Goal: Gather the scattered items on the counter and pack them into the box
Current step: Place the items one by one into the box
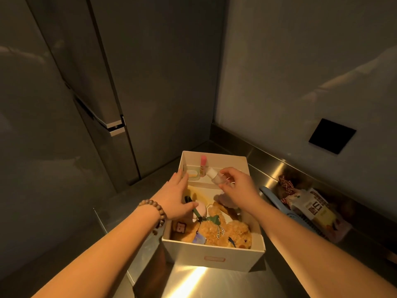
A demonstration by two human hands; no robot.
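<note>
A white cardboard box (214, 258) stands on the steel counter. Inside lie a tan plush toy (223, 233) at the near end, a pink tube (203, 161) upright at the far wall and a pale green flat case (193, 175) beside it. My right hand (238, 186) hovers over the box's far half and pinches a small clear bottle with a white cap (214, 176), tilted to the left. My left hand (178, 196), with a wooden bead bracelet on its wrist, lies with straight fingers along the box's left wall, its thumb touching a pink round item (200, 208).
To the right of the box on the counter (193, 282) lie a blue hairbrush (300, 218), a red checked scrunchie (286, 183) and a printed packet (315, 208). A dark fridge door (64, 104) stands at the left, and a wall with a black square plate (332, 135) rises at the right.
</note>
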